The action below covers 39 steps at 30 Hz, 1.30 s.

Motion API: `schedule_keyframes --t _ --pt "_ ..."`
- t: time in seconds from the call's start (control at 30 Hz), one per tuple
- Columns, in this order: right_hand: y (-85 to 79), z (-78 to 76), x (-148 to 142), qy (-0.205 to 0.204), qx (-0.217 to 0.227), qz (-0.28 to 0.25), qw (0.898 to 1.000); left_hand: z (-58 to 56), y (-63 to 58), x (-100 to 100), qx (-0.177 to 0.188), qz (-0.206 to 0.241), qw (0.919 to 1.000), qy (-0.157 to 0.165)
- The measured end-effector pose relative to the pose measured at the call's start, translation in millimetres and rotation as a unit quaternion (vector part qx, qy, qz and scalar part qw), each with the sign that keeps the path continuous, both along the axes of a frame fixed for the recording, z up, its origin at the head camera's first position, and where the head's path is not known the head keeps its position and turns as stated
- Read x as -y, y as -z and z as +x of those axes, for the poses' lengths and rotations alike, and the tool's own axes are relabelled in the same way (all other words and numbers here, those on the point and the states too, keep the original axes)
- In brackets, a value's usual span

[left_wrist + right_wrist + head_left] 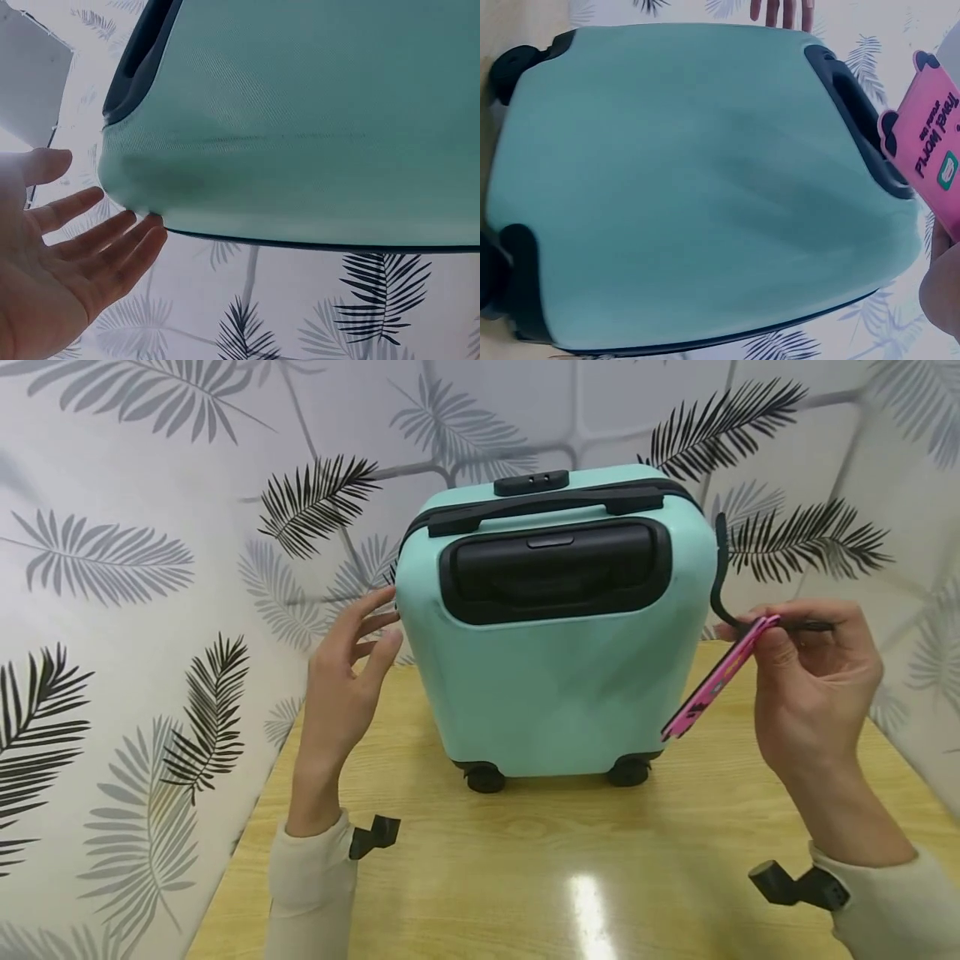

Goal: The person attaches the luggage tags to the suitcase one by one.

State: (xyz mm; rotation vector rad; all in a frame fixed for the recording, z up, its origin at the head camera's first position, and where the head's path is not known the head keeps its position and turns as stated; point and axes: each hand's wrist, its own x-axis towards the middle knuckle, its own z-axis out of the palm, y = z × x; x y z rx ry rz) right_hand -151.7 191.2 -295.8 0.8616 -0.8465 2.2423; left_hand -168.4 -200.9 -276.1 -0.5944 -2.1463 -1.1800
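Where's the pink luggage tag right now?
In the head view, the pink luggage tag is in the right hand, beside the right edge of the turquoise suitcase.

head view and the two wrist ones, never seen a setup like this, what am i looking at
There's no machine, just a person working bare-handed. The head camera looks forward and down; a small black camera on each wrist watches that hand's work. A mint-green hard-shell suitcase with black wheels stands on a pale wooden table. The open left hand is at the suitcase's side, seemingly touching it; the right hand holds a flat pink tag with a black strap.
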Motion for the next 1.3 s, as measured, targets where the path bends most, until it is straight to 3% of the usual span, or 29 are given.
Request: schedule_keyframes --t 0.13,0.4,0.63,0.9,1.07,1.17,1.3 --pt "-12.1 -0.7 6 0.016 -0.001 0.017 1.0 -0.5 -7.6 -6 -0.021 -0.008 0.9997 -0.007" --pt "-32.0 -7.3 15 0.003 -0.011 0.034 0.999 -1.8 -22.5 -15 -0.065 -0.009 0.9978 -0.007" --pt "-48.5 -17.5 24 0.053 0.008 0.102 0.993 -8.9 -44.2 -31 -0.107 -0.021 0.994 0.004" --pt "-64.0 -27.8 32 0.149 0.058 0.18 0.971 -18.8 -60.8 -50 -0.127 -0.029 0.9915 0.007" --pt "-73.6 -33.1 31 0.218 0.032 0.264 0.939 -26.8 -75.0 -60 -0.11 -0.031 0.9933 0.016" --pt "-78.9 -35.8 29 0.223 0.008 0.298 0.928 -29.5 -81.4 -65 -0.097 -0.04 0.9943 0.019" --pt "-84.8 -35.7 32 0.205 0.034 0.303 0.93 -30.9 -87.3 -70 -0.08 -0.046 0.9955 0.022"
